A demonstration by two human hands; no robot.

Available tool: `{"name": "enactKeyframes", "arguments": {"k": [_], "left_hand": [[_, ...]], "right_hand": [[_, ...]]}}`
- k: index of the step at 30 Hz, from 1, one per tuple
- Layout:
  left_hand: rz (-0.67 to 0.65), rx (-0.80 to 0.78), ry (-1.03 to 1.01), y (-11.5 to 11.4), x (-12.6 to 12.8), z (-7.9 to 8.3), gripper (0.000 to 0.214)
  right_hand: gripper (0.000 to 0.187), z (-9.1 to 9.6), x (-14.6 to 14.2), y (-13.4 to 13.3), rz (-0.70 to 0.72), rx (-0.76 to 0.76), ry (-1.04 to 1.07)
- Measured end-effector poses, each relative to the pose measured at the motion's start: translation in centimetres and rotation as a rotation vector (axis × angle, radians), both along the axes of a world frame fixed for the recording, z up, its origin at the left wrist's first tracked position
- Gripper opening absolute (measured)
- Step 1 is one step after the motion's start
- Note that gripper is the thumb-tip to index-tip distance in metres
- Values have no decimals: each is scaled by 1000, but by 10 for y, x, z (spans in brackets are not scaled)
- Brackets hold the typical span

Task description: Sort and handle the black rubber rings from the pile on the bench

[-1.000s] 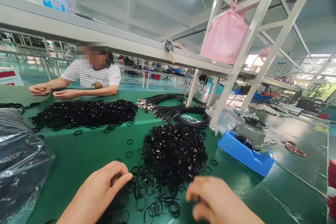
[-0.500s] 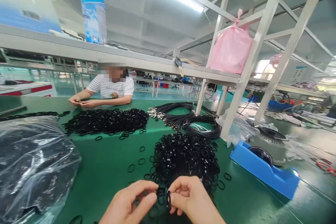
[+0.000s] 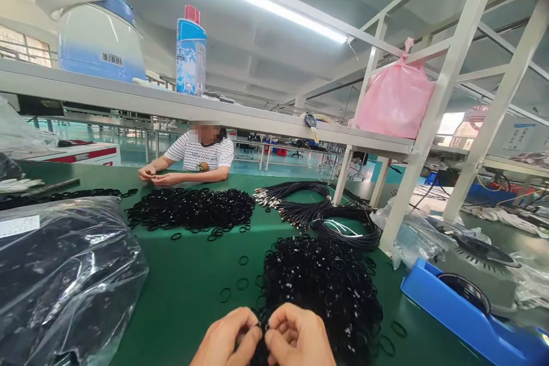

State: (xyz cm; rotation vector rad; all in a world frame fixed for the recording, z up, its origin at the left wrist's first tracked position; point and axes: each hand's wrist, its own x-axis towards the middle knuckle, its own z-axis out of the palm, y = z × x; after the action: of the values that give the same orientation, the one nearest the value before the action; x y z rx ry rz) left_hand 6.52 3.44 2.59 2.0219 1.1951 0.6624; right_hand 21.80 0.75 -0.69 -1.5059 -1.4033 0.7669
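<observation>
At the near edge of a big heap of black rings (image 3: 319, 274), my two hands work close together with thumbs and forefingers pinched. My left hand (image 3: 231, 337) is closed on a black ring, of which only a dark bit shows at the fingertips. Nearly touching it is my right hand (image 3: 298, 334), also closed, with a black ring mostly hidden behind its fingers. Whether both pinch one and the same ring cannot be seen. A few loose rings (image 3: 242, 284) lie on the green tabletop (image 3: 189, 291) to the left of the heap.
Left stands a clear bag (image 3: 72, 274) of black items. Beyond lie a second ring heap (image 3: 193, 209) and coiled black cables (image 3: 309, 200). A blue tape dispenser (image 3: 467, 314) sits right. Across the table, a person in a striped shirt (image 3: 199, 154) handles something small. A shelf (image 3: 257, 120) spans above.
My view has shifted, so the scene sits lower and further right. My hands have drawn closer together; the ring that showed plainly in my right fingers is now mostly hidden.
</observation>
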Motion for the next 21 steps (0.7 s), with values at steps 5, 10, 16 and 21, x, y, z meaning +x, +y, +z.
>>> {"name": "enactKeyframes", "arguments": {"k": [5, 10, 16, 21], "left_hand": [[19, 54, 66, 31, -6, -3, 15], [-93, 63, 113, 47, -13, -3, 13], [-205, 100, 149, 46, -42, 11, 21], [-268, -162, 222, 17, -74, 6, 36]], "right_hand": [[20, 10, 35, -6, -138, 117, -540], [49, 13, 41, -13, -109, 134, -941], [27, 17, 10, -20, 349, 194, -766], [7, -14, 0, -17, 512, 255, -815]]}}
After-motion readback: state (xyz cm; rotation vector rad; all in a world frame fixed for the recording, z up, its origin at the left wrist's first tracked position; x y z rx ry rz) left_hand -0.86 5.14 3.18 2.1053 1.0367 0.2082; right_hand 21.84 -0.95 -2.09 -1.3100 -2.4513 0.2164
